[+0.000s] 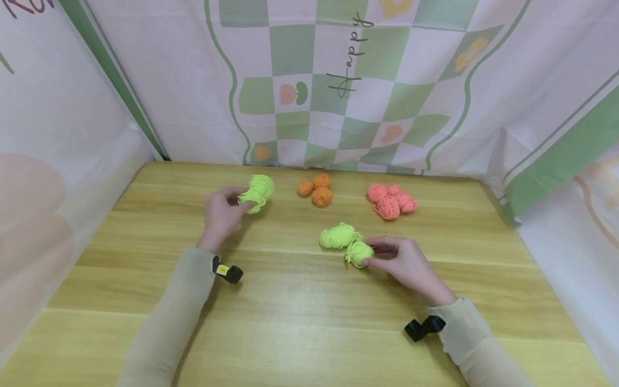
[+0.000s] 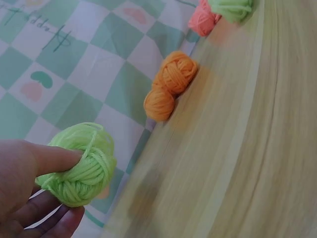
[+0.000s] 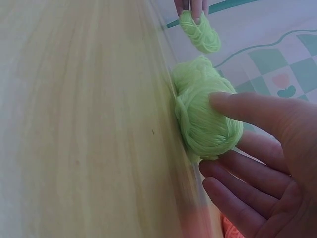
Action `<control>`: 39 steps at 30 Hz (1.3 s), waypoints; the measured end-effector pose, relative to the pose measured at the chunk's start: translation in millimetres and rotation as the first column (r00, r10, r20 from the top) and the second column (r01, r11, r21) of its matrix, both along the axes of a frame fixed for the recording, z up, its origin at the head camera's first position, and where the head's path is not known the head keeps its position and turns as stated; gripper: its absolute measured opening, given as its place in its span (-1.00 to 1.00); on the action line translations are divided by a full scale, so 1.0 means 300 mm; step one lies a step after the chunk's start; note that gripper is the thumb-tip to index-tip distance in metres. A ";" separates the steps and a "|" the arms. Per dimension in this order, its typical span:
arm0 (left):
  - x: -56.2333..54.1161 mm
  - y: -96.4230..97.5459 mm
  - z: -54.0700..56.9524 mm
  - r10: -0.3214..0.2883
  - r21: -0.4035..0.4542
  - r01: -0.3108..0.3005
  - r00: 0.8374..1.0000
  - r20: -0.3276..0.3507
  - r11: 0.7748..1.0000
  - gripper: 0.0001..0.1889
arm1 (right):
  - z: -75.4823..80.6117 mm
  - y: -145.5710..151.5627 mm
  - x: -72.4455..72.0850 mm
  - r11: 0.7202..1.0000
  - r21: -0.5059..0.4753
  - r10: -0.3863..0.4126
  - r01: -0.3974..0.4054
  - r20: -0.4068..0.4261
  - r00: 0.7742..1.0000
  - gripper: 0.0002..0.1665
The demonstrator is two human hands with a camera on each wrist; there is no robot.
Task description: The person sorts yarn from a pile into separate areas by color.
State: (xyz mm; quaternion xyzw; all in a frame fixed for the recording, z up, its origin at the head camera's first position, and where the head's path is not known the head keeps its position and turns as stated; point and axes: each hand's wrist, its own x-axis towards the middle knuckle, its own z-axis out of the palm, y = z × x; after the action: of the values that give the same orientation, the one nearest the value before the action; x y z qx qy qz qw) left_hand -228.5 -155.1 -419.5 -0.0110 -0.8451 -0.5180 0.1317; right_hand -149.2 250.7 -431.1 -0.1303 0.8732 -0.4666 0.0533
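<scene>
My left hand [image 1: 223, 212] pinches a lime-green ball of yarn [image 1: 258, 192] between thumb and fingers. In the left wrist view that yarn ball [image 2: 81, 166] is held up off the wooden table. Over at the middle right, my right hand [image 1: 406, 263] has its thumb and fingers about a second green yarn ball [image 1: 359, 253], which appears to rest on the table. The right wrist view shows the thumb on this ball [image 3: 210, 121], with the other fingers partly behind it. Touching it on the left lies a third green yarn ball [image 1: 337, 236].
A cluster of orange yarn balls [image 1: 321, 195] sits near the back of the wooden table [image 1: 285, 322]. To its right is a cluster of several coral-pink yarn balls [image 1: 388, 206]. A checkered green and white cloth [image 1: 333, 107] hangs behind the table's back edge.
</scene>
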 end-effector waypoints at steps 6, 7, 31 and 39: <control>0.009 0.034 0.003 -0.034 0.005 0.034 0.999 -0.004 0.999 -0.62 | 0.001 0.000 0.000 1.000 -0.003 -0.001 0.001 0.003 1.000 -0.46; 0.011 0.039 0.003 -0.041 -0.001 0.041 0.999 -0.008 0.999 -0.62 | 0.001 0.000 0.000 1.000 -0.002 -0.002 0.002 0.003 1.000 -0.46; 0.044 0.149 -0.041 -0.158 -0.071 0.156 0.987 -0.014 0.985 -0.63 | 0.003 -0.002 0.005 1.000 -0.007 0.004 -0.004 -0.007 1.000 -0.46; 0.055 0.176 -0.050 -0.179 -0.064 0.178 0.984 -0.011 0.982 -0.62 | -0.001 -0.002 0.005 1.000 -0.004 0.000 0.000 -0.005 1.000 -0.46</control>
State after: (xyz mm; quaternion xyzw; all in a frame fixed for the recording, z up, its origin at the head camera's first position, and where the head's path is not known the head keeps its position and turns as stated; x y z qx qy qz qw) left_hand -212.1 -102.2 -434.5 -0.0953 -0.8554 -0.5008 0.0916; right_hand -147.7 250.0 -431.5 -0.1316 0.8724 -0.4680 0.0511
